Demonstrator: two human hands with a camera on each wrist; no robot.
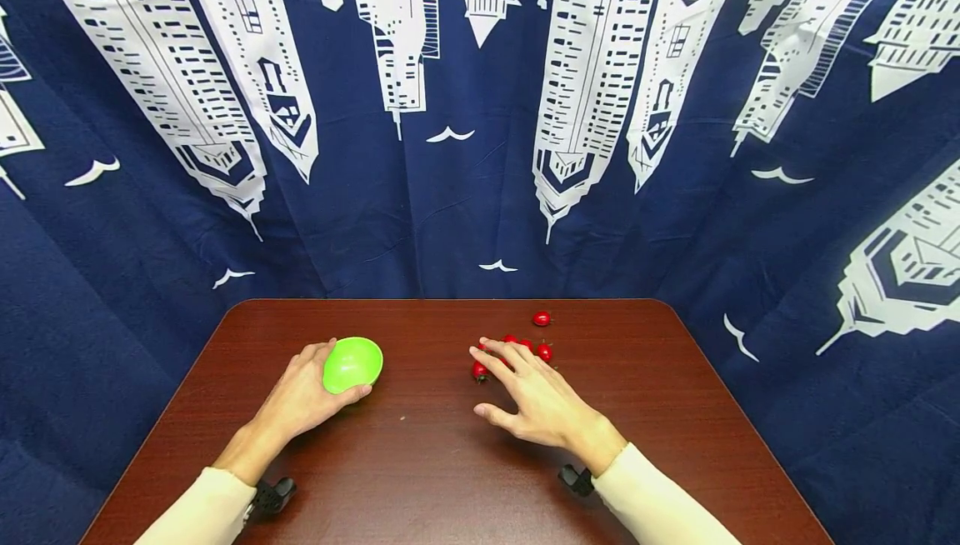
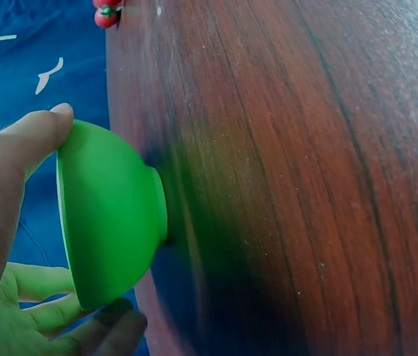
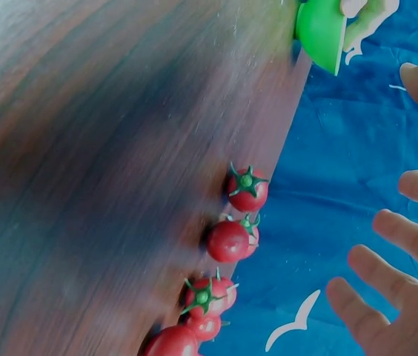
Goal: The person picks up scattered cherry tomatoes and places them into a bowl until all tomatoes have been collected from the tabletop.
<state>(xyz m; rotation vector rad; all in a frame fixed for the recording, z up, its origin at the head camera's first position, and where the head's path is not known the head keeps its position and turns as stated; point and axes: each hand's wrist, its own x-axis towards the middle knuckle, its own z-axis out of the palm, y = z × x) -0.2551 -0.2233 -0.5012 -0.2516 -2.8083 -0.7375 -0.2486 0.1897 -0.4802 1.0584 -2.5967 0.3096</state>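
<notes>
A small bright green bowl (image 1: 352, 365) stands on the left part of the table, and in the left wrist view its foot sits at the tabletop. My left hand (image 1: 306, 393) grips it by the rim, thumb on the near side and fingers round the far side. Several red cherry tomatoes (image 3: 247, 190) with green stems lie in a loose group right of the middle. Over them hovers my right hand (image 1: 546, 405), fingers spread and holding nothing. In the head view it partly hides the group. One tomato (image 1: 542, 318) lies apart, farther back.
The brown wooden table (image 1: 420, 478) has rounded back corners. Behind it hangs a dark blue curtain (image 1: 450, 220) printed with white buildings and birds. Both wrists carry a black strapped device, such as the one at the right wrist (image 1: 576, 480).
</notes>
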